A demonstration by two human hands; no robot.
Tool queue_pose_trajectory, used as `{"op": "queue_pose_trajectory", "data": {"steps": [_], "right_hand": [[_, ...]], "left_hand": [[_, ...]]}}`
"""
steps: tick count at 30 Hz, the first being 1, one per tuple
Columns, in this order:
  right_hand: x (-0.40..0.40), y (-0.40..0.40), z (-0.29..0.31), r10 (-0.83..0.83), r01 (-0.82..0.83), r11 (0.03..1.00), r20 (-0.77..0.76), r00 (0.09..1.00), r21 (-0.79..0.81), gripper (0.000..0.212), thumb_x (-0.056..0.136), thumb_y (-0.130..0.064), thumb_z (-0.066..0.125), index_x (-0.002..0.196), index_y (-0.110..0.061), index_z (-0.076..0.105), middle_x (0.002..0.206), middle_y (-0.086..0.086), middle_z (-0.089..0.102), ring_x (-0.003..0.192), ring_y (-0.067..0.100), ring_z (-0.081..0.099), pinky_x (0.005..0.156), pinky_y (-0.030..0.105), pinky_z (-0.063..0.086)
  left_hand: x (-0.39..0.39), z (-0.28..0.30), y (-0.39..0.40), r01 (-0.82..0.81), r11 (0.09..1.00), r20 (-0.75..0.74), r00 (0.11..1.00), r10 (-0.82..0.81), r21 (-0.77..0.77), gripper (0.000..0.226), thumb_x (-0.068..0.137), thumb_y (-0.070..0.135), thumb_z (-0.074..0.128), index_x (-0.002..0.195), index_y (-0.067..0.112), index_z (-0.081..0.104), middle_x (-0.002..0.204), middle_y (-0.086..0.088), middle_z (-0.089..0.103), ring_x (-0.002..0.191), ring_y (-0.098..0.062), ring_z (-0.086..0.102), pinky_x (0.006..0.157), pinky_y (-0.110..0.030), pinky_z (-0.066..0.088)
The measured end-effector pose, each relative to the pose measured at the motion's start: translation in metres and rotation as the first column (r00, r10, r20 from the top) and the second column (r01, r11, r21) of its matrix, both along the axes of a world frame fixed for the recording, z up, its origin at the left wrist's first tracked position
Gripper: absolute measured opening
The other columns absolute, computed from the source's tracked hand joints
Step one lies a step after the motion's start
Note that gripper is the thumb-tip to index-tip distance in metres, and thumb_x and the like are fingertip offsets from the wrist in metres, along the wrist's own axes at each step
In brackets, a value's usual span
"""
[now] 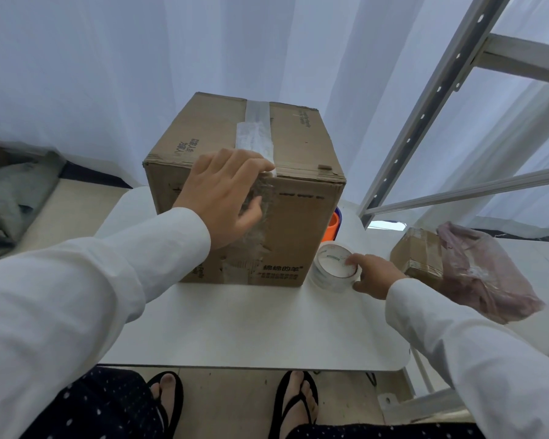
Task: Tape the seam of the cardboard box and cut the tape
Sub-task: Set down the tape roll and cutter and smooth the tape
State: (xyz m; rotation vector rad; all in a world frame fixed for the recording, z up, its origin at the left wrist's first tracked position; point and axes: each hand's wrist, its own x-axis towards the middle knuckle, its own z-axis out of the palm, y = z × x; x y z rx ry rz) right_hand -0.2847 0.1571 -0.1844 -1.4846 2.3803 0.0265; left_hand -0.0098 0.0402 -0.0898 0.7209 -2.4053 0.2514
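So the cardboard box (244, 188) sat upright on the white tabletop (251, 327), its taped seam (255, 134) running straight away from the camera. Left hand (225, 194) was spread flat, pressing crinkled tape over the near top edge. Right hand (374, 275) loosely gripped the tape roll (333, 267), lying flat just beside the box.

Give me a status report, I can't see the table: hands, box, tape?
Left hand flat on box front edge, pressing tape. Right hand gripping tape roll on table. Top seam taped. No cutter in view.
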Motion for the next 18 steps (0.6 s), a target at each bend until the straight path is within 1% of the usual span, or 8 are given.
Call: {"op": "queue_pose_trajectory", "data": {"steps": [2, 4, 5, 7, 9, 11, 14, 18], "right_hand": [[-0.003, 0.007, 0.006, -0.053, 0.061, 0.994, 0.085, 0.995, -0.086, 0.060, 0.081, -0.013, 0.066, 0.132, -0.024, 0.036, 0.120, 0.011, 0.057, 0.101, 0.027, 0.058, 0.092, 0.036, 0.048], [-0.008, 0.018, 0.007, -0.162, 0.189, 0.968, 0.163, 0.973, -0.166, 0.066, 0.081, -0.015, 0.067, 0.135, -0.023, 0.030, 0.120, 0.015, 0.056, 0.105, 0.030, 0.057, 0.094, 0.041, 0.047], [-0.011, 0.023, 0.006, -0.226, 0.266, 0.948, 0.222, 0.949, -0.173, 0.066, 0.081, -0.018, 0.067, 0.134, -0.021, 0.030, 0.123, 0.016, 0.053, 0.108, 0.031, 0.056, 0.096, 0.042, 0.046], [-0.015, 0.035, 0.000, -0.338, 0.385, 0.918, 0.321, 0.885, -0.096, 0.066, 0.079, -0.022, 0.069, 0.133, -0.018, 0.032, 0.130, 0.016, 0.047, 0.113, 0.032, 0.052, 0.099, 0.043, 0.045], [-0.017, 0.044, -0.007, -0.366, 0.390, 0.920, 0.301, 0.881, -0.023, 0.068, 0.079, -0.020, 0.069, 0.135, -0.016, 0.031, 0.136, 0.015, 0.043, 0.119, 0.033, 0.048, 0.103, 0.042, 0.041], [-0.019, 0.047, -0.011, -0.336, 0.360, 0.930, 0.226, 0.915, -0.074, 0.067, 0.082, -0.013, 0.064, 0.139, -0.013, 0.029, 0.137, 0.017, 0.044, 0.121, 0.033, 0.047, 0.103, 0.041, 0.038], [-0.020, 0.048, -0.015, -0.326, 0.379, 0.907, 0.263, 0.908, -0.185, 0.063, 0.083, -0.014, 0.064, 0.137, -0.012, 0.032, 0.124, 0.016, 0.055, 0.107, 0.030, 0.056, 0.097, 0.042, 0.044], [-0.019, 0.044, -0.022, -0.353, 0.432, 0.880, 0.339, 0.872, -0.197, 0.042, 0.080, -0.025, 0.068, 0.118, -0.012, 0.053, 0.096, 0.006, 0.060, 0.081, 0.020, 0.060, 0.081, 0.032, 0.052]], "left_hand": [[0.000, 0.000, 0.000, -0.001, 1.000, -0.005, 1.000, 0.001, 0.000, 0.046, 0.074, 0.030, 0.041, 0.115, 0.012, 0.051, 0.113, -0.008, 0.059, 0.101, -0.030, 0.052, 0.087, -0.033, 0.025], [0.000, 0.000, -0.001, 0.008, 1.000, -0.018, 1.000, -0.008, -0.003, 0.045, 0.074, 0.030, 0.042, 0.115, 0.012, 0.052, 0.113, -0.008, 0.059, 0.102, -0.028, 0.050, 0.087, -0.033, 0.025], [-0.001, -0.001, -0.001, 0.015, 1.000, -0.025, 1.000, -0.015, -0.007, 0.045, 0.074, 0.029, 0.042, 0.114, 0.012, 0.053, 0.113, -0.008, 0.059, 0.102, -0.027, 0.048, 0.087, -0.033, 0.025], [-0.001, -0.002, -0.002, 0.023, 1.000, -0.034, 0.999, -0.024, -0.015, 0.044, 0.074, 0.028, 0.043, 0.114, 0.012, 0.053, 0.113, -0.008, 0.059, 0.102, -0.023, 0.043, 0.086, -0.033, 0.025], [-0.001, -0.002, -0.003, 0.022, 1.000, -0.042, 0.999, -0.023, -0.016, 0.044, 0.074, 0.028, 0.043, 0.114, 0.012, 0.053, 0.113, -0.008, 0.059, 0.102, -0.021, 0.039, 0.087, -0.033, 0.024], [-0.001, -0.003, -0.003, 0.020, 1.000, -0.044, 0.999, -0.020, -0.014, 0.044, 0.074, 0.028, 0.043, 0.114, 0.012, 0.053, 0.114, -0.008, 0.059, 0.103, -0.020, 0.039, 0.087, -0.033, 0.024], [-0.002, -0.003, -0.003, 0.015, 1.000, -0.046, 0.999, -0.016, -0.019, 0.044, 0.074, 0.028, 0.044, 0.115, 0.013, 0.053, 0.114, -0.007, 0.059, 0.103, -0.021, 0.039, 0.088, -0.033, 0.024], [-0.002, -0.005, -0.003, 0.009, 1.000, -0.053, 0.999, -0.010, -0.023, 0.043, 0.075, 0.028, 0.045, 0.115, 0.013, 0.053, 0.114, -0.008, 0.058, 0.105, -0.022, 0.040, 0.089, -0.034, 0.024]]}}
